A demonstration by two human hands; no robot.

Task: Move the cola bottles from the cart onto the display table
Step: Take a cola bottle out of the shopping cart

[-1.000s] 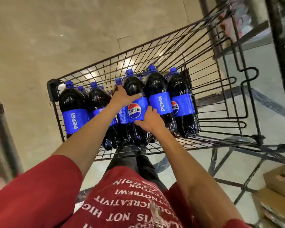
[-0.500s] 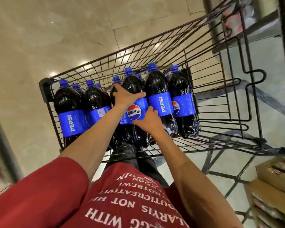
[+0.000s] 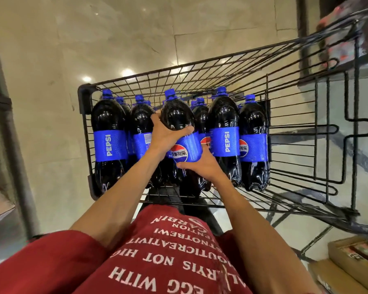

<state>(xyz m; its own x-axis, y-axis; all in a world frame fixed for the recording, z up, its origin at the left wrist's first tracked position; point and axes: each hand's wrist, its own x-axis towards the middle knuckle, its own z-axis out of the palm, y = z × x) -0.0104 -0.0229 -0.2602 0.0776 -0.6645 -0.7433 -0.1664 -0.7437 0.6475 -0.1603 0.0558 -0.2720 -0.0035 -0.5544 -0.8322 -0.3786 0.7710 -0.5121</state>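
Several large dark cola bottles with blue caps and blue labels stand packed at the near left end of a black wire cart (image 3: 306, 115). One bottle (image 3: 177, 115) in the middle of the front row sits higher than its neighbours. My left hand (image 3: 166, 134) grips its upper body just above the label. My right hand (image 3: 202, 166) holds it from below the label, fingers curled round its lower side. Bottles stand to its left (image 3: 109, 132) and to its right (image 3: 224, 128). The display table is not in view.
The cart's right half holds nothing, and its folding wire seat flap (image 3: 336, 132) is there. Cardboard boxes (image 3: 353, 264) sit on the floor at lower right. A dark shelf edge (image 3: 338, 77) is at upper right. A grey upright (image 3: 9, 124) runs down the left.
The bottle in my hands has risen above the row. My left hand has slid round its upper body and my right hand now supports it lower. The view has swung right.
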